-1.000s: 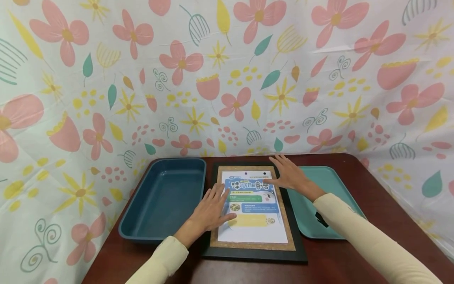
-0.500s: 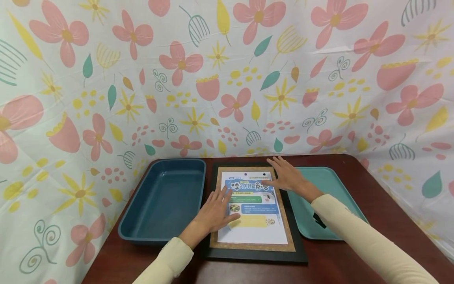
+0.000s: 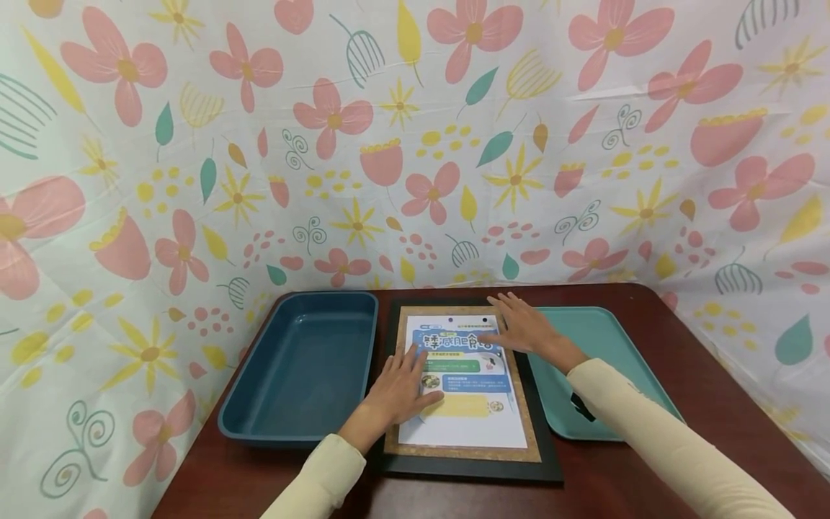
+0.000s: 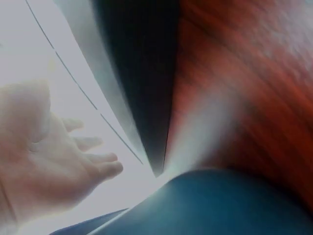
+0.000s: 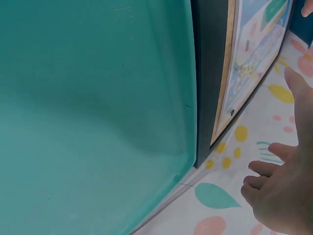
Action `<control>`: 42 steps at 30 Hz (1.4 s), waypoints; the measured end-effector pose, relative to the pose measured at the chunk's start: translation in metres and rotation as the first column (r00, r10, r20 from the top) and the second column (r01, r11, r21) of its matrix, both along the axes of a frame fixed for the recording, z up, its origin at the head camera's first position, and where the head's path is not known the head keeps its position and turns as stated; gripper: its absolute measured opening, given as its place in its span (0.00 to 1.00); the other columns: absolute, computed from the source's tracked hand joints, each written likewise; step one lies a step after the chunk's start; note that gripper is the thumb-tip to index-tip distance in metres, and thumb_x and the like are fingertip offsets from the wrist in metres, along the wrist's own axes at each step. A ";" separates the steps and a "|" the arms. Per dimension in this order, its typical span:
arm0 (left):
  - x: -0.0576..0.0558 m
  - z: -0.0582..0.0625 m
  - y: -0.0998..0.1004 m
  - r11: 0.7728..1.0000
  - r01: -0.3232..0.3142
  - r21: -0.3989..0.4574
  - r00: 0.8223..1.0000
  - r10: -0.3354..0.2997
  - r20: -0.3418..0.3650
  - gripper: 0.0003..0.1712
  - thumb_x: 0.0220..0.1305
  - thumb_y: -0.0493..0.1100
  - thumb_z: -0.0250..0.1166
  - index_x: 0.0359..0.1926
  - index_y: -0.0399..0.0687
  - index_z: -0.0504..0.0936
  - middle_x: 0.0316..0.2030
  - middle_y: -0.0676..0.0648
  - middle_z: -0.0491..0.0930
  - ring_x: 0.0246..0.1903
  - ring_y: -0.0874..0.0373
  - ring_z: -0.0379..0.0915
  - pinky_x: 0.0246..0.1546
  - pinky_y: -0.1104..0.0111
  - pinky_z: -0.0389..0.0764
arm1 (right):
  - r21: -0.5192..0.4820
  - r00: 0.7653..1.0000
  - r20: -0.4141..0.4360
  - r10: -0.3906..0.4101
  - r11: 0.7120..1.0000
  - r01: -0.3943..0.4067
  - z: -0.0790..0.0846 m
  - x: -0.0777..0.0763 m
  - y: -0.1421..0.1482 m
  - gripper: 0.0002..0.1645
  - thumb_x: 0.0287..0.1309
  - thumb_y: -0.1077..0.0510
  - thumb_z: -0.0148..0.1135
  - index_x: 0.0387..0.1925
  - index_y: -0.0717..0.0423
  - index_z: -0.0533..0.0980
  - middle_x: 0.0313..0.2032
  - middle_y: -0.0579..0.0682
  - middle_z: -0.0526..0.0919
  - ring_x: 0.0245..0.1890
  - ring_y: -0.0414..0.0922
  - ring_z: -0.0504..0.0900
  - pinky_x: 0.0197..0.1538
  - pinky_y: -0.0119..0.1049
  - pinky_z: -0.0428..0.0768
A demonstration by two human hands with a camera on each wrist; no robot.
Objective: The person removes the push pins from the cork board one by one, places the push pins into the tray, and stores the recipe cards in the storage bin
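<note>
In the head view a printed sheet [image 3: 463,429] with blue, green and yellow blocks lies on a cork board [image 3: 476,453] with a black frame [image 3: 483,468]. Two small pins, one purple and one black [image 3: 484,319], show at the sheet's top edge. My left hand [image 3: 402,389] is spread over the sheet's left side, fingers extended and holding nothing. Over the board's upper right corner is my right hand [image 3: 527,330], its thumb pointing across the sheet's heading. The left wrist view shows the left palm [image 4: 44,161] with fingers loosely extended; the right wrist view shows the right hand [image 5: 288,171] unladen.
A deep dark-blue tray [image 3: 236,414] stands left of the board. Right of it lies a flat teal tray [image 3: 599,313], partly under my right forearm, with a small black item [image 3: 581,407] by the sleeve. A flowered cloth [image 3: 415,144] hangs behind the brown table [image 3: 674,339].
My left hand has drifted a little rightward over the sheet, and my right hand has shifted slightly left. The board and both trays keep their places.
</note>
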State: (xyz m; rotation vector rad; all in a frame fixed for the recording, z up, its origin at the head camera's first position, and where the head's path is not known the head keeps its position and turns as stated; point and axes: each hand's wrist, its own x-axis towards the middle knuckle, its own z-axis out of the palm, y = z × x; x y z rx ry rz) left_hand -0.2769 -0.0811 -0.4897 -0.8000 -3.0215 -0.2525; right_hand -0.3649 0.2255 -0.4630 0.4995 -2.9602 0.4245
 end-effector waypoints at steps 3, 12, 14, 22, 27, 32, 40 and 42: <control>0.000 -0.001 0.001 1.000 -0.011 -0.001 1.000 0.011 0.005 0.53 0.72 0.71 0.58 0.82 0.42 0.55 0.81 0.37 0.51 0.80 0.35 0.43 0.75 0.44 0.57 | 0.010 1.000 -0.006 0.011 1.000 -0.011 -0.002 -0.001 -0.001 0.62 0.59 0.29 0.69 0.79 0.62 0.59 0.77 0.68 0.58 0.79 0.66 0.52 0.76 0.65 0.54; -0.002 -0.006 0.000 0.998 -0.045 -0.042 0.999 0.045 0.014 0.52 0.73 0.72 0.55 0.82 0.42 0.56 0.80 0.36 0.51 0.80 0.38 0.45 0.75 0.45 0.59 | 0.021 1.000 -0.005 0.023 1.000 -0.023 -0.006 -0.004 -0.003 0.60 0.60 0.31 0.69 0.78 0.64 0.60 0.76 0.67 0.60 0.78 0.66 0.53 0.76 0.64 0.54; -0.002 -0.008 -0.001 0.998 -0.045 -0.032 0.999 0.045 0.023 0.52 0.73 0.72 0.55 0.81 0.42 0.56 0.80 0.36 0.52 0.79 0.38 0.45 0.74 0.45 0.59 | 0.025 1.000 0.005 0.018 1.000 -0.018 -0.007 -0.005 -0.003 0.60 0.60 0.30 0.69 0.78 0.63 0.60 0.76 0.68 0.60 0.78 0.66 0.53 0.76 0.64 0.54; -0.002 -0.010 -0.004 0.999 -0.033 -0.010 0.998 0.034 0.056 0.52 0.74 0.72 0.53 0.82 0.43 0.54 0.81 0.36 0.49 0.80 0.38 0.43 0.75 0.45 0.57 | 0.029 1.000 0.009 0.007 1.000 -0.007 -0.013 -0.009 -0.004 0.58 0.60 0.31 0.70 0.77 0.63 0.62 0.76 0.68 0.62 0.78 0.67 0.54 0.74 0.66 0.57; -0.001 -0.010 -0.005 0.999 -0.030 -0.013 0.998 0.030 0.063 0.51 0.74 0.73 0.51 0.82 0.43 0.54 0.81 0.36 0.49 0.80 0.38 0.42 0.75 0.45 0.57 | 0.035 1.000 0.031 -0.002 0.999 0.000 -0.016 -0.012 -0.005 0.57 0.60 0.31 0.70 0.78 0.60 0.62 0.76 0.68 0.62 0.77 0.68 0.55 0.72 0.69 0.59; -0.003 -0.012 -0.007 0.999 -0.035 -0.008 0.997 0.035 0.072 0.51 0.74 0.73 0.50 0.82 0.44 0.56 0.81 0.37 0.49 0.80 0.39 0.42 0.76 0.46 0.55 | 0.037 0.999 0.045 -0.006 0.999 0.005 -0.017 -0.015 -0.007 0.58 0.60 0.30 0.70 0.78 0.59 0.62 0.76 0.68 0.62 0.77 0.67 0.55 0.72 0.69 0.61; -0.004 -0.011 -0.008 0.999 -0.036 -0.004 0.995 0.036 0.092 0.51 0.74 0.74 0.51 0.82 0.45 0.56 0.81 0.38 0.49 0.81 0.41 0.43 0.77 0.46 0.54 | 0.033 0.997 0.079 -0.021 0.999 0.018 -0.016 -0.015 -0.011 0.57 0.59 0.30 0.70 0.79 0.56 0.63 0.76 0.66 0.63 0.77 0.67 0.56 0.70 0.70 0.62; -0.004 -0.011 -0.008 0.999 -0.036 -0.011 0.995 0.037 0.096 0.51 0.74 0.74 0.51 0.82 0.46 0.56 0.82 0.39 0.48 0.81 0.42 0.43 0.77 0.47 0.54 | 0.029 0.996 0.091 -0.024 0.999 0.021 -0.016 -0.015 -0.013 0.56 0.60 0.30 0.69 0.79 0.56 0.63 0.76 0.67 0.62 0.77 0.67 0.56 0.70 0.70 0.61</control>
